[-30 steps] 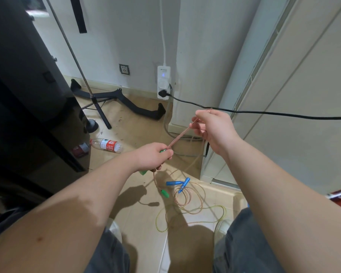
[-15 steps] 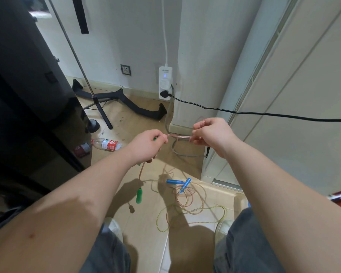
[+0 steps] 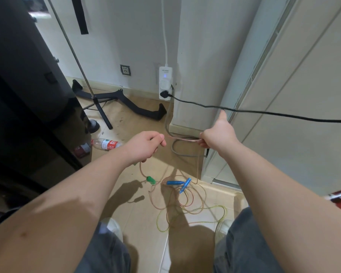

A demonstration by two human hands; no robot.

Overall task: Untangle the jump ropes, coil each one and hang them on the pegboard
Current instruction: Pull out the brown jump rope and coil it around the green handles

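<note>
On the floor (image 3: 138, 119), thin ropes (image 3: 185, 198) lie tangled.

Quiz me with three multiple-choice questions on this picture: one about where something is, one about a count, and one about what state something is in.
1. Where is the plastic bottle?
A. lying on the floor
B. on a shelf
C. in a bin

2. How many blue handles can be seen?
A. one
B. two
C. four

3. What state is the pink rope in?
A. hung on a peg
B. lying wholly on the ground
C. held up by both hands

Answers:
1. A, it lies on its side by the dark furniture.
2. B, two lie close together among the loose loops.
3. C, the left hand and right hand each grip it, and a stretch of it spans between them.
</note>
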